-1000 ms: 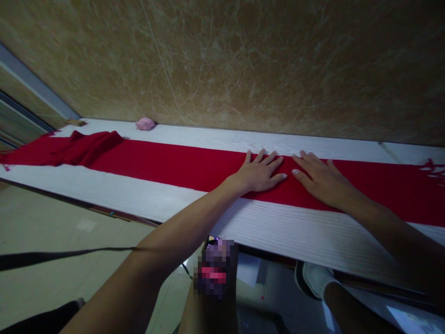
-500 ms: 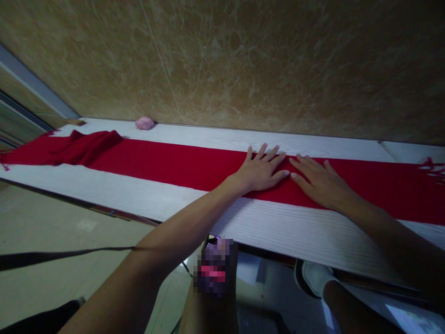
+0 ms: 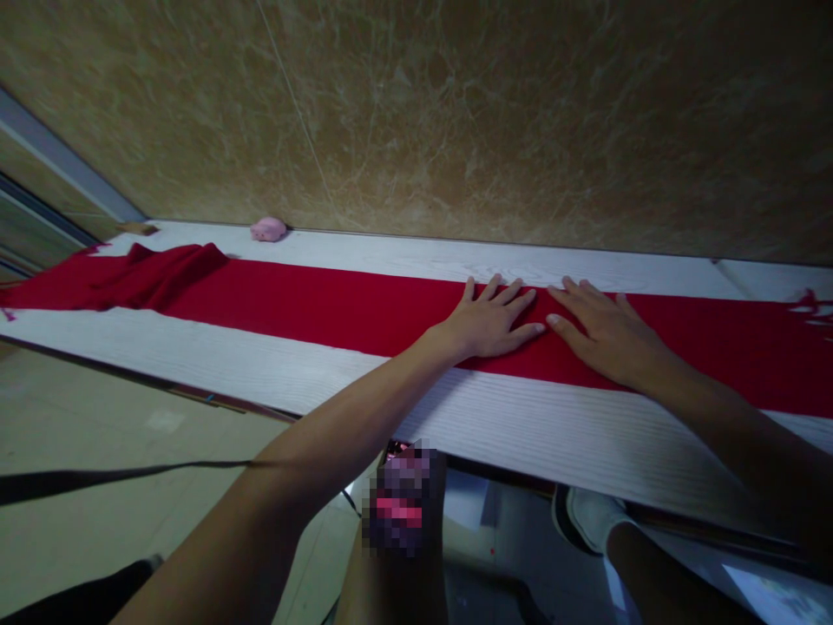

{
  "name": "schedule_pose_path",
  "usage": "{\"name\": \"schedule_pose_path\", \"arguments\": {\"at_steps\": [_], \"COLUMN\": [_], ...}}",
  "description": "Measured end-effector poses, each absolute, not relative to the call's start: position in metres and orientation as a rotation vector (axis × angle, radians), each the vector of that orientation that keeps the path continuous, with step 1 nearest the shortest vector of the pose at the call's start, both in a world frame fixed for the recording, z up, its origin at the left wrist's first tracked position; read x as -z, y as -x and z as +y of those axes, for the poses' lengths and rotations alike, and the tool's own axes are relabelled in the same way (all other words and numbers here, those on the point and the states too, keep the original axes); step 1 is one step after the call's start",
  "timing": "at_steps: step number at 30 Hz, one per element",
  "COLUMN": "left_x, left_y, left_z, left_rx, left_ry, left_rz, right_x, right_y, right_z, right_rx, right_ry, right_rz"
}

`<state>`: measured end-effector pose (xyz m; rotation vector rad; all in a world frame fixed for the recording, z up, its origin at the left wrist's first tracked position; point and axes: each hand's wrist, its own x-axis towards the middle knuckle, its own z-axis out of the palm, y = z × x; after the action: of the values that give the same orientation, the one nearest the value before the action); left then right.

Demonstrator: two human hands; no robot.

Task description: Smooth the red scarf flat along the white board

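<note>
A long red scarf (image 3: pixel 312 299) with fringed ends lies stretched along a narrow white wood-grain table (image 3: pixel 273 356). Its middle and right stretch is flat, while the left part is bunched in folds. My left hand (image 3: pixel 491 321) rests palm down on the scarf near its far edge, fingers spread. Just to the right, my right hand (image 3: pixel 605 334) also lies flat on the cloth with the thumb held apart from the fingers. The two thumbs point at each other across a small gap. Neither hand grasps anything.
A small pink pig figure (image 3: pixel 269 229) sits at the table's back edge, by the marbled wall (image 3: pixel 416 121). A small brown block (image 3: pixel 136 228) lies at the far left. Below the front edge are my legs, a white shoe (image 3: pixel 592 519) and a black strap (image 3: pixel 130 476).
My right hand has slid slightly to the right over the scarf, widening the gap between the hands a little. My left hand has stayed nearly in place.
</note>
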<state>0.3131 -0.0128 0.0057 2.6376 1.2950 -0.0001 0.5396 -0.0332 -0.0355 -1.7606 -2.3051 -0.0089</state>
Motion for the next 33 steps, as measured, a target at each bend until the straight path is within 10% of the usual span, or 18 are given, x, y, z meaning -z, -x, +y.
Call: {"name": "schedule_pose_path", "arguments": {"at_steps": [33], "left_x": [-0.006], "left_y": [-0.316], "left_z": [-0.014], "left_rx": [-0.034], "left_ry": [-2.653], "left_rz": [1.292], "right_x": [0.038], "right_y": [-0.556], "right_z": [-0.027], "right_rx": [0.016], "right_ry": [1.827], "right_rz": [-2.291]}}
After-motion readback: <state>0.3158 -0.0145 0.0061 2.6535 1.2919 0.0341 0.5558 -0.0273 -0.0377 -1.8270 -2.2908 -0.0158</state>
